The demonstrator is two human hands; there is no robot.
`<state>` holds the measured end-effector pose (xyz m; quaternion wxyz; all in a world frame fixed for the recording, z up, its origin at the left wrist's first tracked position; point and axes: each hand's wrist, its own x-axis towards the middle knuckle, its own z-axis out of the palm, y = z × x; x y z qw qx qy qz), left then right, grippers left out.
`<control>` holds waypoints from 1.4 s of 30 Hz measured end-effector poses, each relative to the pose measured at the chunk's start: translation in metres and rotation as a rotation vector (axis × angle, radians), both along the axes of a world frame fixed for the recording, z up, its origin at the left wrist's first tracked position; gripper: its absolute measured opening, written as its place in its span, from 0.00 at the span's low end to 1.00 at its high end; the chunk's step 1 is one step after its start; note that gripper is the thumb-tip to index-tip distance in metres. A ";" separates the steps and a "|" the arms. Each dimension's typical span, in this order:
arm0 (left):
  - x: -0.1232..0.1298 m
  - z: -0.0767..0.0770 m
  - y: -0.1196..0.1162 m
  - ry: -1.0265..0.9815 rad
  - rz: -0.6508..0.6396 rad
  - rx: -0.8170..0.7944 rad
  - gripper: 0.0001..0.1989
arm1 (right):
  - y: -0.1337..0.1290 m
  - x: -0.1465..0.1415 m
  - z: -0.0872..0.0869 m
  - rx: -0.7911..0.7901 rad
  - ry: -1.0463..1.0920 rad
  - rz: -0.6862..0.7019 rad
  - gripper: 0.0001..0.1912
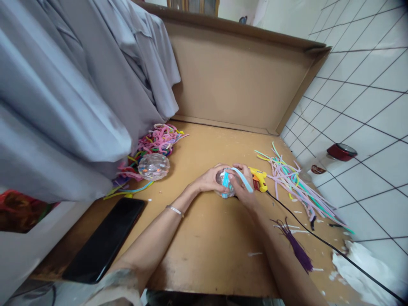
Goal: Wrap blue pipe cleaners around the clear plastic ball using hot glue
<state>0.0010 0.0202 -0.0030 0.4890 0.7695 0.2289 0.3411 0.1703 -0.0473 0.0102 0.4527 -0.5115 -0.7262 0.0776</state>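
Note:
Between my two hands sits a clear plastic ball (219, 175) with a band of light-blue strips (225, 183) running over its front. My left hand (208, 178) is wrapped round the ball's left side, thumb near the band. On the other side my right hand (245, 193) presses its fingers at the ball's right edge and pinches a light-blue pipe cleaner (244, 178), whose free end curves over the hand. Just beyond my right hand lies a yellow hot-glue gun (262, 180), its near end partly hidden.
Left stand a second clear ball (154, 166), a heap of pipe cleaners (161, 138) and a black phone (106, 238). Right lie pastel pipe cleaners (287, 174), a purple tassel (298, 248), a cord (318, 240), a red-lidded jar (331, 159) and white tissue (366, 267). Cloth hangs left; cardboard rises behind.

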 end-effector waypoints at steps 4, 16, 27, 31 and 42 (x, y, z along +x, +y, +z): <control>-0.001 -0.003 0.001 -0.002 0.026 -0.053 0.39 | -0.003 -0.001 0.005 0.012 -0.028 0.068 0.14; 0.000 -0.008 0.003 -0.026 0.033 -0.079 0.39 | -0.004 -0.002 0.004 0.001 -0.030 0.074 0.14; 0.001 0.006 -0.002 0.006 0.025 -0.022 0.36 | 0.002 0.000 -0.005 0.004 -0.076 0.013 0.16; 0.000 0.002 -0.002 -0.007 0.014 -0.057 0.38 | 0.001 -0.001 -0.003 -0.006 -0.094 -0.002 0.17; -0.002 -0.004 0.001 -0.028 0.043 -0.194 0.39 | -0.002 -0.001 0.004 0.049 -0.055 0.033 0.14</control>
